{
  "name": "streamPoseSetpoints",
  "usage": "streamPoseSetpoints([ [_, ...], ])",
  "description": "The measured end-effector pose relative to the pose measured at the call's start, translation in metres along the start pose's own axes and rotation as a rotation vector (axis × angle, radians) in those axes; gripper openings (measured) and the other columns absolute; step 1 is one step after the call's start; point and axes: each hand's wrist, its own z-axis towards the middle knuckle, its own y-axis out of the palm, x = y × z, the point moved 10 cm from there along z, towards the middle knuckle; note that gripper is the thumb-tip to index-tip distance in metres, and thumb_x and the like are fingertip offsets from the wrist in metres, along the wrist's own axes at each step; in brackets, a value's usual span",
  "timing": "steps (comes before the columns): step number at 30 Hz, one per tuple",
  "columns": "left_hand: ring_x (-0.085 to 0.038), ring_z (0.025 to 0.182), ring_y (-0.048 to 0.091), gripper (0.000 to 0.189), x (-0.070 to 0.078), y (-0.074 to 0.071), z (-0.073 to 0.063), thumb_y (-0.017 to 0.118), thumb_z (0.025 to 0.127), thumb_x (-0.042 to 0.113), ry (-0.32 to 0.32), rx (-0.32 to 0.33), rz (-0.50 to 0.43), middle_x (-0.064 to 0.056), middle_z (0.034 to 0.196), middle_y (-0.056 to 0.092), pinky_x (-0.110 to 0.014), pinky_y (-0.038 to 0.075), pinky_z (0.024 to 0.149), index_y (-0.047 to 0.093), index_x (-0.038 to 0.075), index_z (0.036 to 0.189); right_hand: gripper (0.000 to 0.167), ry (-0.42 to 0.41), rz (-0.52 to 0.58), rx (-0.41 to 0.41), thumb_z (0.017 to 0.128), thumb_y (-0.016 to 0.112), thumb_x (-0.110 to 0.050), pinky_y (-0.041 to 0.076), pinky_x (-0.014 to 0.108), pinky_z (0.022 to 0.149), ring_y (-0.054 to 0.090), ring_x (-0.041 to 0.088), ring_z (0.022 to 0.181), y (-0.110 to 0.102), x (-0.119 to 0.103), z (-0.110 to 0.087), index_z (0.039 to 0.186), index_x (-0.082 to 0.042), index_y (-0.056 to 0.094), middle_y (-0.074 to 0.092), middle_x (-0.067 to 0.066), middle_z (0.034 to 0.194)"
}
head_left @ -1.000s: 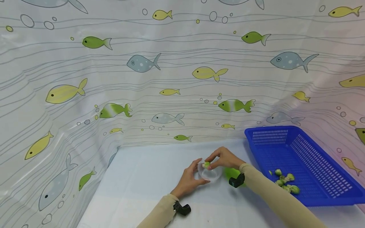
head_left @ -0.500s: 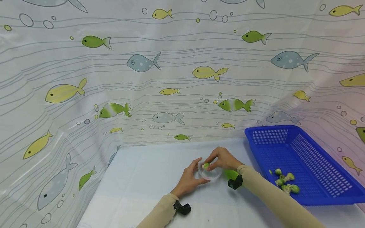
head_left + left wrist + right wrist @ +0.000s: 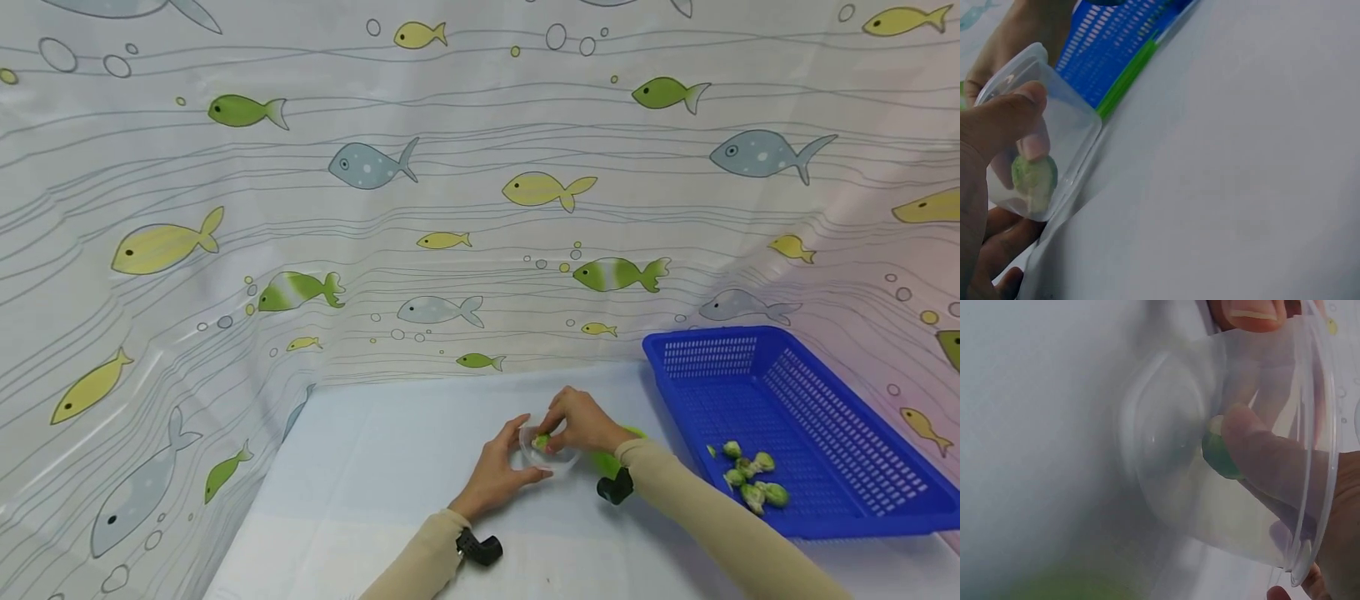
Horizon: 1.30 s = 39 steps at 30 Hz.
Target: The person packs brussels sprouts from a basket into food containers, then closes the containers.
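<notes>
My left hand (image 3: pixel 495 468) holds a clear round plastic container (image 3: pixel 561 459) on the white tabletop, thumb on the near side and fingers on the far side. Inside its wall, my right hand (image 3: pixel 585 423) pinches a small Brussels sprout (image 3: pixel 542 442) between thumb and fingers. Through the clear side in the left wrist view, the sprout (image 3: pixel 1035 181) shows low in the container, near its bottom. From the right wrist, the thumb lies against the green sprout (image 3: pixel 1218 457), and the container (image 3: pixel 1169 419) shows no other contents.
A blue perforated basket (image 3: pixel 817 454) stands at the right with several Brussels sprouts (image 3: pixel 777 495) near its front left corner. Partly under the right wrist lies a flat bright green object (image 3: pixel 606 465). A fish-patterned curtain (image 3: pixel 450 275) rises behind and beside the table.
My right hand has moved slightly left and lowered the sprout deeper into the container. The left hand keeps its hold in nearly the same place.
</notes>
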Motion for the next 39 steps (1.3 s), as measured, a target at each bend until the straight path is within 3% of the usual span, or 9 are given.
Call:
streamPoseSetpoints([
  [10,-0.024,0.142,0.058,0.097,0.002,-0.002,-0.002,0.090,0.085,0.040,-0.008,0.000,0.001,-0.009,0.151,0.064,-0.051,0.045,0.118,0.039,0.013,0.163,0.024,-0.006,-0.192,0.001,0.073,0.099,-0.021,0.044,0.054,0.100,0.055,0.016,0.103,0.003,-0.007,-0.001,0.094,-0.021,0.088,0.079,-0.015,0.084],
  [21,-0.023,0.142,0.058,0.099,0.002,-0.001,-0.003,0.091,0.084,0.040,-0.019,-0.002,-0.004,-0.006,0.150,0.065,-0.053,0.042,0.119,0.038,0.013,0.163,0.026,-0.019,-0.291,-0.002,0.071,0.100,-0.026,0.042,0.056,0.103,0.053,0.019,0.105,0.004,-0.020,-0.002,0.093,-0.021,0.088,0.076,-0.006,0.086],
  [32,-0.024,0.141,0.060,0.098,0.005,0.001,-0.003,0.091,0.085,0.039,0.022,0.000,-0.006,-0.007,0.149,0.065,-0.045,0.046,0.116,0.039,0.012,0.163,0.033,0.006,-0.269,-0.056,0.071,0.100,-0.029,0.046,0.056,0.102,0.055,0.021,0.109,-0.008,-0.019,-0.002,0.100,-0.022,0.088,0.072,-0.007,0.094],
  [39,-0.027,0.141,0.060,0.096,0.005,-0.001,-0.002,0.091,0.085,0.038,0.027,0.004,0.002,-0.010,0.149,0.065,-0.050,0.045,0.118,0.040,0.012,0.162,0.037,-0.029,-0.129,-0.062,0.072,0.100,-0.029,0.054,0.045,0.090,0.057,0.021,0.108,-0.039,-0.020,-0.006,0.106,-0.019,0.087,0.073,-0.008,0.098],
])
